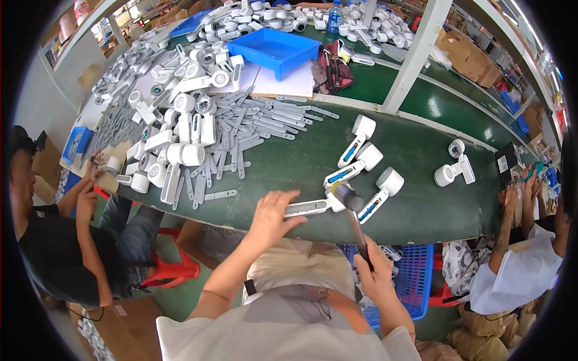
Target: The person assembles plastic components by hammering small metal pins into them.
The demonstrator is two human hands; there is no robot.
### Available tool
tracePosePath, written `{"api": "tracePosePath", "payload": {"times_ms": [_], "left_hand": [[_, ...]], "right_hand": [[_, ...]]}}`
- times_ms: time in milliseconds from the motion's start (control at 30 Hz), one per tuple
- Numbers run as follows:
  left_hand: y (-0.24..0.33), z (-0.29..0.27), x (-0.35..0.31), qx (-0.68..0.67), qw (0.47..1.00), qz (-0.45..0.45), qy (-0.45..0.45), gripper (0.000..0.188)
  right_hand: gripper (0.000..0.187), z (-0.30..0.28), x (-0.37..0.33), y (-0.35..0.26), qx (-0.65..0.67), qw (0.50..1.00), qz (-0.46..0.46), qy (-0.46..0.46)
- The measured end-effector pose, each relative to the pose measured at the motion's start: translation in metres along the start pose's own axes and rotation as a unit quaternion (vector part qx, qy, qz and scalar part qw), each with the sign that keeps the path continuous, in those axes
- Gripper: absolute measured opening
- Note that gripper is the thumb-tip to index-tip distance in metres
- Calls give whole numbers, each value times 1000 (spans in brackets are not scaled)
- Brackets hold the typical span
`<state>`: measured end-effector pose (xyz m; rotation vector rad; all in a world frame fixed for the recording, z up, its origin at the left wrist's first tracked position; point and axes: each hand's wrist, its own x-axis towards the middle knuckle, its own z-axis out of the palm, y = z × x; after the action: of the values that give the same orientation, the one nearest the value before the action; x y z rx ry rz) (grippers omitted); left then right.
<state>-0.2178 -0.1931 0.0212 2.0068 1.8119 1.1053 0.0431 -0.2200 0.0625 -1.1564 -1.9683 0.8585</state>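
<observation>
On the green table before me lies a white handheld fan (307,208) with a grey strip along its handle. Its handle's end is between the thumb and fingers of my left hand (272,218), which steadies it. My right hand (374,271) is wrapped round the black grip of a mallet (356,227). The mallet's dark, blurred head is over the fan's head end and hides part of it. Just beyond lie three more fans, one of them a white fan (382,194) to the right; their handles show blue inside an open slot.
Grey strips (259,117) and a heap of white fans (180,126) cover the table's left side. A blue tray (274,48) stands at the back. Two fans (454,168) lie at right. Below the edge is a blue basket (415,283). People sit on both sides.
</observation>
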Motion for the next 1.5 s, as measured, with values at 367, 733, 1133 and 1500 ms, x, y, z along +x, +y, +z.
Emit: {"api": "tracePosePath", "payload": {"times_ms": [367,733,1133,1500], "left_hand": [[-26,12,-3,-91,993,67,36,27],[-29,15,-2,-112,991,59,45,27],[-36,16,0,-133,991,18,25,28],[-41,3,-20,-123,992,13,36,30]], "right_hand": [[42,16,-4,11,-21,997,-7,-72],[40,22,5,4,-11,994,2,-105],[40,41,9,3,-23,987,-6,-159],[40,33,10,1,5,990,-18,-137]]}}
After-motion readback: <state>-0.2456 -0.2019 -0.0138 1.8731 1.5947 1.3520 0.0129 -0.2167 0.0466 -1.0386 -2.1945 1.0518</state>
